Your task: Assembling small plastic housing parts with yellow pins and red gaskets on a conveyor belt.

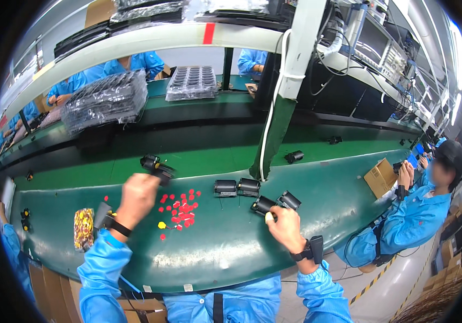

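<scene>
My left hand is closed and slightly blurred over the far edge of the bench. Its fingers hold a black cylindrical unit, and another black part shows right behind it. On the right, my right hand pinches the near end of a second black cylindrical unit, low over the green bench top. A similar unit lies just beyond those fingers. Two more, one at the left and one at the right, lie side by side between my hands, with thin wires.
Red round pieces are scattered mid-bench beside a yellow piece. A bag of yellow and red pieces lies left. Beyond the bench runs a green conveyor carrying more units. A post rises ahead; a co-worker is at right.
</scene>
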`<state>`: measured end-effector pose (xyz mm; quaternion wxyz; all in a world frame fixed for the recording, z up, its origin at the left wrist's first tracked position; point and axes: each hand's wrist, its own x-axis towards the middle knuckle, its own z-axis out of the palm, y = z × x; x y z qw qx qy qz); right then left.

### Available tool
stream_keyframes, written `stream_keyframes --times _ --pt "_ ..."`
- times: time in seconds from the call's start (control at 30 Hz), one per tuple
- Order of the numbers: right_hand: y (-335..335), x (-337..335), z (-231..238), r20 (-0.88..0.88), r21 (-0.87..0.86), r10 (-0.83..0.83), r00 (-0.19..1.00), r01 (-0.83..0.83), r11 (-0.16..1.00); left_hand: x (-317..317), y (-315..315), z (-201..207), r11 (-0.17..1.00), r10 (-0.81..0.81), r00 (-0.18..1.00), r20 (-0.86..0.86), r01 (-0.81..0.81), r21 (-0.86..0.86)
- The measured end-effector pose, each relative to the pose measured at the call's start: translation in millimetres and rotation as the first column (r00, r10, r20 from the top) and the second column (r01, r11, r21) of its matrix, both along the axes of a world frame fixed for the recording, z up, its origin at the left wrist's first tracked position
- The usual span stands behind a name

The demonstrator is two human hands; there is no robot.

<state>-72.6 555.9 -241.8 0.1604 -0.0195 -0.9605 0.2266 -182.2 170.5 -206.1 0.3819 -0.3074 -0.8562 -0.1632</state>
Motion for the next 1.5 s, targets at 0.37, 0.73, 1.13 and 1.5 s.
stream_keyframes --times 0.37,0.73,1.13,1.5 --pt "-72 57 98 -0.374 -0.66 0.389 0.842 -0.536 0.526 100 151 -57 0.944 -0.281 0.894 0.35 0.323 -0.067" --pt "-134 88 166 -0.689 -0.662 0.572 0.445 -0.066 -0.747 200 15 -40 0.878 -0.064 0.961 0.269 -0.074 0.473" --pt "-147 82 149 -0.877 -0.378 0.416 0.239 0.19 -0.906 181 -66 -44 0.872 0.244 0.905 0.349 -0.362 0.33" --pt "-115 95 137 -0.889 -0.357 0.368 0.273 0.09 -0.93 96 -83 -49 0.831 0.554 0.655 0.514 -0.399 -0.387"
